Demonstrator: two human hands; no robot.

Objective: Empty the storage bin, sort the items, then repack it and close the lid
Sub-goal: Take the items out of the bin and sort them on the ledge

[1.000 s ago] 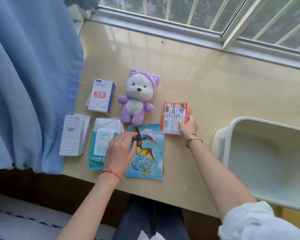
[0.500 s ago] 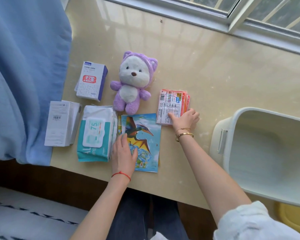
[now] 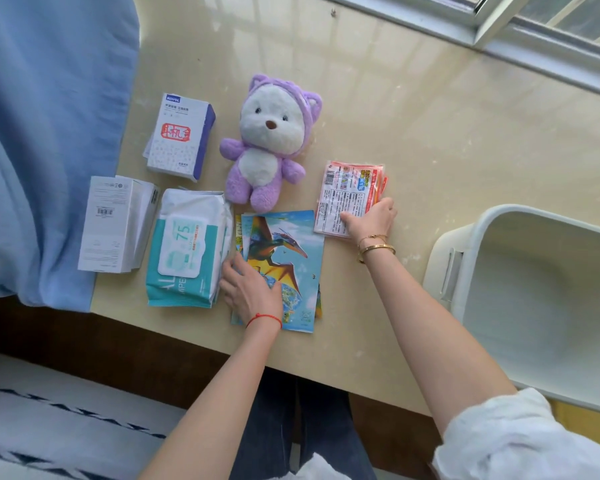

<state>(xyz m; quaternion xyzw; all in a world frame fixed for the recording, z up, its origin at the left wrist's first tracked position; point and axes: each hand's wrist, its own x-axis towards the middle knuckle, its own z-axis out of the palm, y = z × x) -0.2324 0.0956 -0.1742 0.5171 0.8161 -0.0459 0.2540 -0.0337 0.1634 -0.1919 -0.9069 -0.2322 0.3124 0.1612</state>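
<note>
A pale, glossy surface (image 3: 413, 116) runs under a window, a blue curtain (image 3: 42, 133) at its left edge. The left hand (image 3: 248, 294) lies flat, fingers straight, on the dinosaur booklets (image 3: 284, 258) at the near edge. The right hand (image 3: 369, 220) curls round the near corner of the orange sachets (image 3: 349, 192). Both stacks look light, thin and prone to fanning out, so they are best squared and pinched by an edge. Beyond lie the wipes pack (image 3: 187, 247), two boxes and a soft plush bear (image 3: 267, 143). The white storage bin (image 3: 534, 299) sits empty at the right edge.
</note>
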